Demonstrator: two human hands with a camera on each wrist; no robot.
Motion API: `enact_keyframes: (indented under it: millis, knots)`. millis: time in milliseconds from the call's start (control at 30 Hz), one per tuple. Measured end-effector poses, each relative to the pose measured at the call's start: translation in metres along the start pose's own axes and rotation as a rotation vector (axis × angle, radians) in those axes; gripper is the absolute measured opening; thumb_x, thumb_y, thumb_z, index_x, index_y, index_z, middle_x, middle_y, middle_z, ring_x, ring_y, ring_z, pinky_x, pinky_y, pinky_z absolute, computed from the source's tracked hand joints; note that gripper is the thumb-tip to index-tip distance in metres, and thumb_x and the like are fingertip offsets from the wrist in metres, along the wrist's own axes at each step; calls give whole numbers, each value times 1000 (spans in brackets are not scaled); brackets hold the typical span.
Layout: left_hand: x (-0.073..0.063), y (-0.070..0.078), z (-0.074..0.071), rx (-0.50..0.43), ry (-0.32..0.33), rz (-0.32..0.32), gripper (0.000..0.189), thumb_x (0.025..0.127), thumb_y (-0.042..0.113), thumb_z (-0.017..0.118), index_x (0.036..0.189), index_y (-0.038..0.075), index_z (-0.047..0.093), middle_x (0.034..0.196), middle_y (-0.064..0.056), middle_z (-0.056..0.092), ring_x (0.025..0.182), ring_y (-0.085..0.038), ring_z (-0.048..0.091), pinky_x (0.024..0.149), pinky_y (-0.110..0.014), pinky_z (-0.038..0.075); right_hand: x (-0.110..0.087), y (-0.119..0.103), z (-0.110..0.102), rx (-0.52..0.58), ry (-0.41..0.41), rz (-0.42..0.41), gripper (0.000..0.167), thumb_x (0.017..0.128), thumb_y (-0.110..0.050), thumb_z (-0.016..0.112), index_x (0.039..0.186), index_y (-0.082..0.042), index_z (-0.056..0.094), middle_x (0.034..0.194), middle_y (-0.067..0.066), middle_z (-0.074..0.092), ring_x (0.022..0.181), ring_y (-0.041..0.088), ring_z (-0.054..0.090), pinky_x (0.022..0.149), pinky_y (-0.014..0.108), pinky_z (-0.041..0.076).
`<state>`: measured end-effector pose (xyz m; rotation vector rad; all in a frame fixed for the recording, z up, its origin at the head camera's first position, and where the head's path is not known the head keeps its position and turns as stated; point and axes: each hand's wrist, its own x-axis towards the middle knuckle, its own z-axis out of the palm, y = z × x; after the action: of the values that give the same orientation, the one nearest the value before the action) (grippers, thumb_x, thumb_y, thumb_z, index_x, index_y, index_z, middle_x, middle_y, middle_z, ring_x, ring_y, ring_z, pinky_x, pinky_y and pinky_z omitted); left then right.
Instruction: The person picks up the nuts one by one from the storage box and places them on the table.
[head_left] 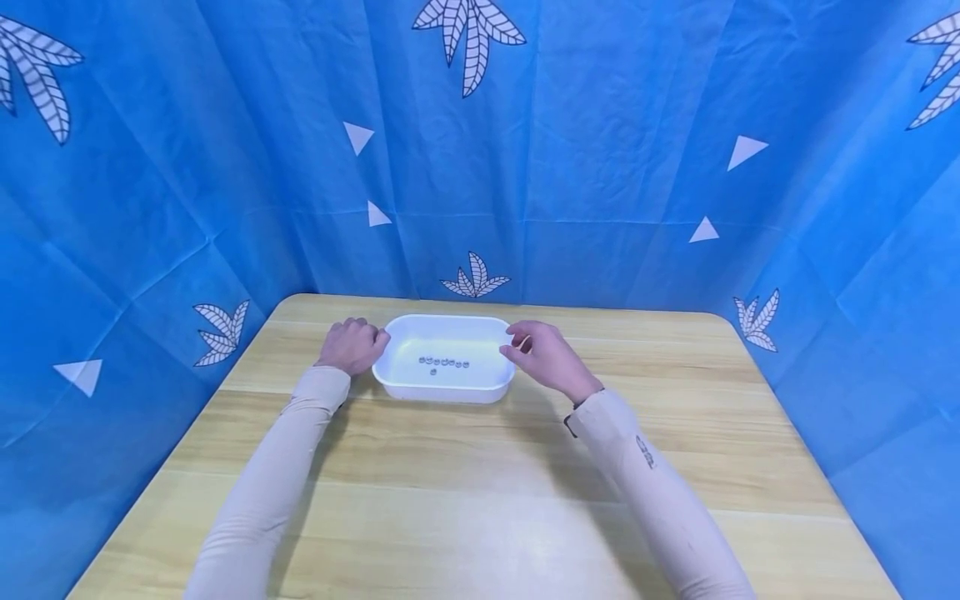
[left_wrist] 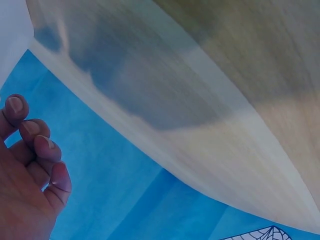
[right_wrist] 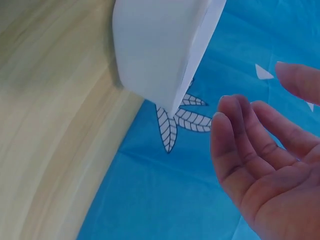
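Note:
A white oval-cornered plastic basin sits toward the far side of the table. On its floor, several small grey round pieces lie in a rough row, with a single one in front. My left hand is at the basin's left end, thumb tip right at the rim; the left wrist view shows its fingers loosely bent around nothing. At the right end, my right hand has its thumb and fingertips near the rim. Its fingers curve loosely beside the basin wall, thumb held apart.
The wooden table has rounded far corners. Blue cloth with white leaves and triangles hangs behind it and along both sides. Both forearms, in pale sleeves, reach across the table from the near edge.

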<state>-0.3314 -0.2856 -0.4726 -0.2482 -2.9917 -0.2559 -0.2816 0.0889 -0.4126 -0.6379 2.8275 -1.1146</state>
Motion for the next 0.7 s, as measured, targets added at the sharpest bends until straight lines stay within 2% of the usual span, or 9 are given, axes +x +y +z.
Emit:
enact_keyframes:
  millis: [167,400,700]
  knots:
    - [0,-1,2,10,-1,2,53,102,37,35,98,5,77,102,-19,71,99,-39,62,87,-58,49,9,-8,6,-33,-42,-27,40,98,-25,71,131,-3,67,108,12,73,92,23,69,78,32,59]
    - [3,0,1,16,-34,-6,53,104,37,35,114,4,76,110,-19,69,104,-38,60,93,-59,47,17,-12,15,-73,-81,-33,39,99,-26,69,130,-2,68,106,11,73,91,23,68,85,37,59]
    - [0,-2,1,27,-52,-38,60,101,43,32,117,5,76,109,-18,65,103,-37,58,92,-58,46,21,-16,24,-106,-120,-60,38,99,-25,69,128,1,69,108,14,74,96,26,66,95,43,57]
